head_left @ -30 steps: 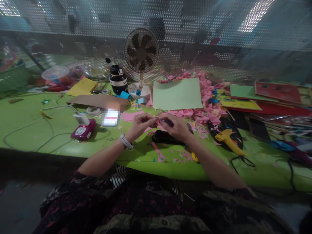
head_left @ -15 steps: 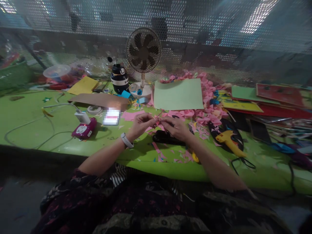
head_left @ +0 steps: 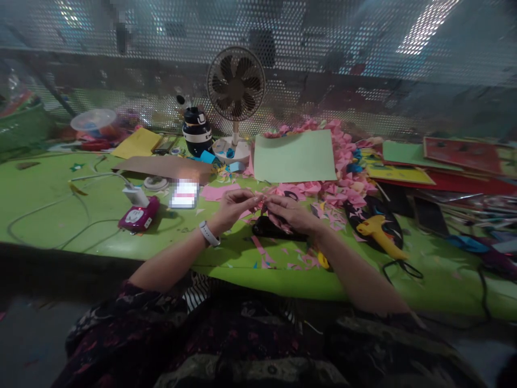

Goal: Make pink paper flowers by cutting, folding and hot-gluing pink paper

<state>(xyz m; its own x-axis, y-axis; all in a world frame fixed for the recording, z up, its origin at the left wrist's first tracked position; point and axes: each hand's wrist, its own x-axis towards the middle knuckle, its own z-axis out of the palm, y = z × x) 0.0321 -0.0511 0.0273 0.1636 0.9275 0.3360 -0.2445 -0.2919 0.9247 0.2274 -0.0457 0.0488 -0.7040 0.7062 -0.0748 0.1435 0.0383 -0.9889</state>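
Observation:
My left hand (head_left: 236, 207), with a pale watch band (head_left: 209, 234) at its wrist, is closed in a pinch. Opposite it, my right hand (head_left: 291, 213) has its fingers bent together. Between the two sets of fingertips is a small piece of pink paper (head_left: 262, 200), partly hidden by the fingers. Under the right hand lies a long black object (head_left: 272, 229) whose kind I cannot make out. Pink paper scraps (head_left: 264, 256) are scattered on the green table (head_left: 226, 253) below the hands.
Behind the hands, a pale green sheet (head_left: 294, 156) lies against a heap of folded pink paper (head_left: 343, 145). A fan (head_left: 236, 86) and a dark jug (head_left: 197, 132) stand at the back. Rightward is a yellow glue gun (head_left: 377, 234); leftward, a lit phone (head_left: 184, 194) and a purple power adapter (head_left: 139, 214).
The fingers of my right hand have shifted slightly around the pink paper, and a dark loop behind that hand shows more. Both hands stay together in nearly the same place.

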